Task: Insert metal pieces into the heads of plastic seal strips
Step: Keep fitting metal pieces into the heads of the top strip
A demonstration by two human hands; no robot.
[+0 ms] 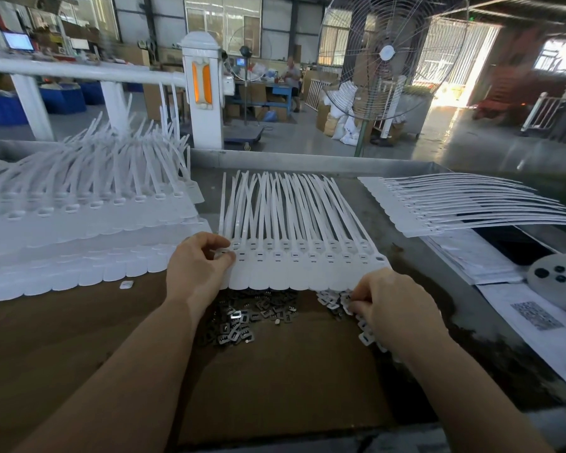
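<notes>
White plastic seal strips (pixel 294 253), joined in one flat row, lie between and just beyond your hands on the counter (pixel 406 256). Your left hand (pixel 198 266) pinches the leftmost head; your right hand (pixel 394 305) curls into small white caps (pixel 332 302), grip unclear. Shiny stamped metal pieces (pixel 239 317) lie heaped between your wrists. Loading looks barely begun; next, seat one squarely in that pinched head.

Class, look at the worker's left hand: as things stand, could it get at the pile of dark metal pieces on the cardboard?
Probably yes. The left hand pinches the end of the middle strip sheet, and the metal pieces lie uncovered on the cardboard just below that sheet's edge, nothing between. It would have to let go first.
</notes>
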